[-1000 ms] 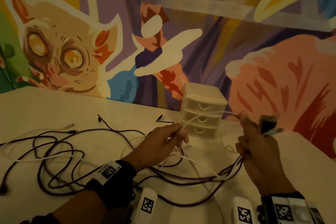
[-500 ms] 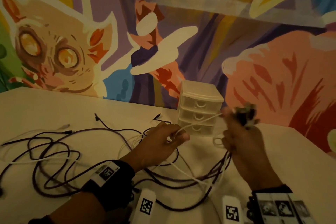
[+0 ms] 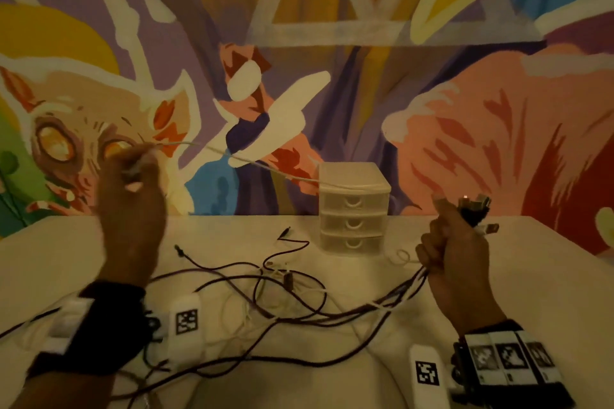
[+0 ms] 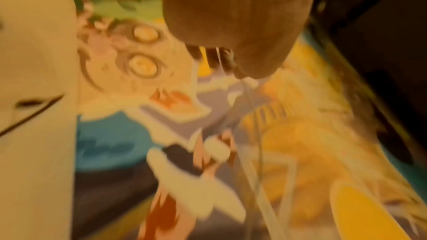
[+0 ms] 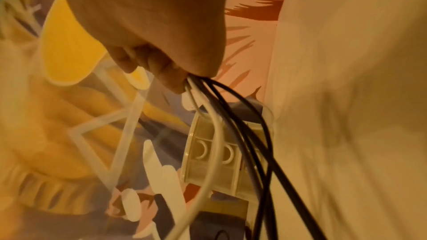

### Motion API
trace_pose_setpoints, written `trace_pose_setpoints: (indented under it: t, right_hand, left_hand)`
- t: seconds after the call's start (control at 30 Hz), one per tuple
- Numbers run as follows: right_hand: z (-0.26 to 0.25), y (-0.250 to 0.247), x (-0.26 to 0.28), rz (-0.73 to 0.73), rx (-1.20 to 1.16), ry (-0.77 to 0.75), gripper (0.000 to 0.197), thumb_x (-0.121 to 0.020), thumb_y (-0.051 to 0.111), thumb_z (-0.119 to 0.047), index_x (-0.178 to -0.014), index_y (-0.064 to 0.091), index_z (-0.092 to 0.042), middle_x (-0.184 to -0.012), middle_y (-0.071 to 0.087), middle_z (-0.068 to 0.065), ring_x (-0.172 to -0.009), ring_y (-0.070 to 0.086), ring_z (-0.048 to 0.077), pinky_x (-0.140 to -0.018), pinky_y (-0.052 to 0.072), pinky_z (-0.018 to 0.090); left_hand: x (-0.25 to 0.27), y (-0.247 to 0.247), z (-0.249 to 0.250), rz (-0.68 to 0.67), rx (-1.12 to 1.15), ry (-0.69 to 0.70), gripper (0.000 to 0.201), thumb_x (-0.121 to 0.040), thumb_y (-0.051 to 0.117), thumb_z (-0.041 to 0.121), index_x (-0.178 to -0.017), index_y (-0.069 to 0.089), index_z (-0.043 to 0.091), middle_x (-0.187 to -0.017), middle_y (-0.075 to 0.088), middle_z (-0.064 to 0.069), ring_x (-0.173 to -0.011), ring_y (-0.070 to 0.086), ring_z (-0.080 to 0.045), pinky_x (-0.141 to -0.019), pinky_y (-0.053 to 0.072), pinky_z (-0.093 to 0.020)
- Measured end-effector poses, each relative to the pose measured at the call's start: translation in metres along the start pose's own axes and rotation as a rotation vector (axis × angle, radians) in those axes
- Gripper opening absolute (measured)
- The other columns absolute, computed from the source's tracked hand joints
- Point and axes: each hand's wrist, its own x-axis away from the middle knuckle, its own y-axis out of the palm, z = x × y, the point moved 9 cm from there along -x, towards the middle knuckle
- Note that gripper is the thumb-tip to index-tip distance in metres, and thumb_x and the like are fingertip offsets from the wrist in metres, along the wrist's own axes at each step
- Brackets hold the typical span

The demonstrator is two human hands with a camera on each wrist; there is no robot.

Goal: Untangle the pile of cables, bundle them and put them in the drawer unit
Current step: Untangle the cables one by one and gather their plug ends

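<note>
A tangle of dark and white cables (image 3: 265,305) sprawls over the white table (image 3: 498,276). My left hand (image 3: 133,173) is raised high at the left and pinches a white cable (image 3: 265,165), which stretches taut to the right across the front of the drawer unit (image 3: 353,207). My right hand (image 3: 452,242) is fisted round a bunch of cable ends, with plugs (image 3: 475,206) sticking out above it. In the right wrist view black and white cables (image 5: 231,125) run down out of the fist. The left wrist view is blurred; a thin white cable (image 4: 254,125) leaves the fingers.
The small three-drawer unit stands at the table's back edge against a painted mural wall (image 3: 332,43), all drawers closed. Loose cable plugs (image 3: 284,232) lie left of it. White tagged wrist devices (image 3: 427,375) sit at the near edge.
My left hand has risen from the table, up and to the left, drawing the white cable out taut. The right hand keeps its bunch and has moved slightly right.
</note>
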Motion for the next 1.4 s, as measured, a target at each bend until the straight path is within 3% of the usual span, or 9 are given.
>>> trace_pose_setpoints:
  t: [0.07, 0.23, 0.37, 0.5, 0.6, 0.73, 0.97, 1.23, 1.4]
  right_hand:
    - [-0.003, 0.004, 0.003, -0.035, -0.120, 0.010, 0.051, -0.103, 0.064, -0.018, -0.058, 0.044, -0.028, -0.052, 0.021, -0.006, -0.041, 0.015, 0.009, -0.045, 0.012, 0.030]
    - [-0.004, 0.011, 0.008, -0.131, -0.242, 0.037, 0.052, -0.101, 0.058, -0.014, -0.061, 0.028, -0.024, -0.053, 0.011, -0.004, -0.040, 0.009, 0.011, -0.042, 0.011, 0.029]
    - [-0.009, 0.013, 0.013, -0.190, -0.282, 0.055, 0.055, -0.097, 0.060, -0.015, -0.068, 0.014, -0.024, -0.056, 0.005, -0.001, -0.045, 0.003, 0.015, -0.041, 0.012, 0.029]
    - [-0.014, 0.021, 0.015, -0.259, -0.289, 0.057, 0.055, -0.089, 0.064, -0.017, -0.060, 0.018, -0.025, -0.049, 0.009, -0.004, -0.044, 0.002, 0.016, -0.044, 0.009, 0.031]
    - [-0.023, 0.022, 0.014, -0.297, -0.306, 0.023, 0.052, -0.090, 0.062, -0.015, -0.054, 0.026, -0.024, -0.043, 0.018, -0.006, -0.043, 0.003, 0.016, -0.044, 0.010, 0.032]
    - [-0.039, 0.012, 0.012, -0.274, -0.372, -0.021, 0.054, -0.095, 0.055, -0.012, -0.055, 0.022, -0.025, -0.046, 0.013, -0.006, -0.044, 0.003, 0.016, -0.043, 0.013, 0.030]
    - [-0.040, 0.017, 0.012, -0.302, -0.377, -0.084, 0.056, -0.100, 0.052, -0.010, -0.058, 0.016, -0.024, -0.050, 0.009, -0.002, -0.045, 0.003, 0.017, -0.048, 0.017, 0.032]
    - [-0.040, 0.010, 0.009, -0.262, -0.381, -0.070, 0.057, -0.103, 0.050, -0.013, -0.061, 0.013, -0.024, -0.049, 0.010, -0.003, -0.041, 0.010, 0.014, -0.045, 0.024, 0.030]
    - [-0.035, 0.007, 0.007, -0.259, -0.340, -0.053, 0.057, -0.104, 0.050, -0.016, -0.062, 0.013, -0.024, -0.052, 0.007, -0.002, -0.043, 0.008, 0.015, -0.045, 0.024, 0.029]
  left_hand:
    - [-0.015, -0.023, 0.008, 0.119, -0.033, 0.050, 0.035, -0.100, 0.069, 0.033, -0.130, 0.063, 0.017, -0.123, 0.069, 0.001, -0.120, 0.067, -0.020, -0.094, 0.061, -0.043]
    - [0.017, 0.027, 0.065, -0.182, -0.236, 0.254, 0.031, -0.101, 0.069, 0.037, -0.127, 0.067, 0.020, -0.117, 0.066, 0.002, -0.120, 0.061, -0.026, -0.104, 0.050, -0.046]
    - [0.131, 0.144, 0.102, -0.906, -0.190, 0.150, 0.061, -0.090, 0.074, 0.059, -0.143, 0.044, 0.056, -0.144, 0.039, 0.041, -0.141, 0.036, 0.009, -0.115, 0.038, -0.028]
    - [0.224, 0.225, 0.091, -1.483, -0.377, 0.194, 0.124, -0.066, 0.087, 0.076, -0.163, 0.012, 0.053, -0.168, 0.026, 0.023, -0.153, 0.025, -0.006, -0.127, 0.030, -0.040]
    - [0.234, 0.255, 0.080, -1.587, -0.388, 0.161, 0.124, -0.069, 0.093, 0.062, -0.164, 0.015, 0.045, -0.139, 0.063, 0.010, -0.128, 0.057, -0.007, -0.110, 0.047, -0.031]
    - [0.206, 0.272, 0.071, -1.488, -0.615, 0.477, 0.042, -0.094, 0.063, 0.062, -0.122, 0.073, 0.032, -0.107, 0.075, 0.008, -0.096, 0.068, -0.012, -0.091, 0.058, -0.043]
    - [0.092, 0.250, 0.115, -1.020, -0.989, 0.884, 0.036, -0.099, 0.059, 0.061, -0.104, 0.077, 0.031, -0.088, 0.074, 0.005, -0.079, 0.067, -0.017, -0.070, 0.053, -0.034]
    - [-0.039, 0.134, 0.065, -0.877, -1.296, 0.516, 0.027, -0.099, 0.065, 0.056, -0.097, 0.076, 0.032, -0.083, 0.071, 0.001, -0.077, 0.066, -0.023, -0.070, 0.054, -0.035]
    - [-0.075, 0.058, 0.033, -0.809, -0.983, 0.240, 0.016, -0.102, 0.068, 0.013, -0.093, 0.079, 0.020, -0.074, 0.069, 0.004, -0.074, 0.066, -0.014, -0.072, 0.052, -0.031]
